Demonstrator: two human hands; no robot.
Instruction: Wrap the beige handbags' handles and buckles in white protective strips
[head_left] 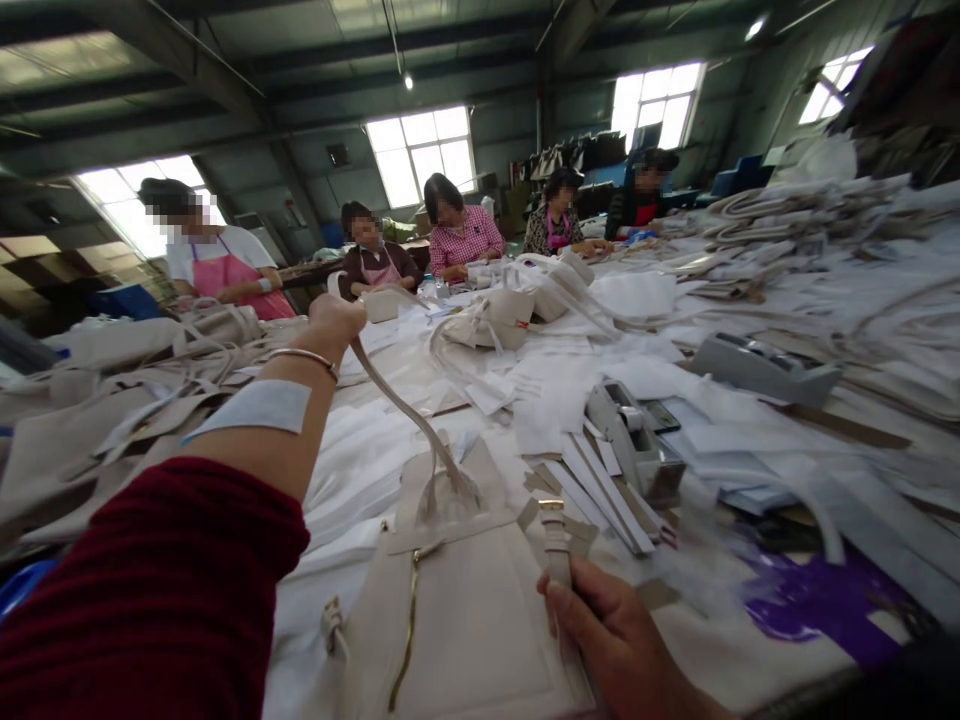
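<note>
A beige bag (480,610) with a gold zipper (409,630) lies on the table in front of me. Stretched out ahead, my left hand (337,318) is closed around a long beige strap (405,410) that runs down to the top of the bag. Near the bag's right side, my right hand (615,630) pinches a second, shorter strap (556,545) with a gold buckle (551,505) at its upper end. A knotted cord end (332,620) hangs at the bag's left side.
Two grey tape dispensers (637,440) stand to the right, among paper strips (600,490) and white wrapping sheets. Purple plastic (817,600) lies at the near right. Beige bags (67,450) are heaped at left, and several people work across the table.
</note>
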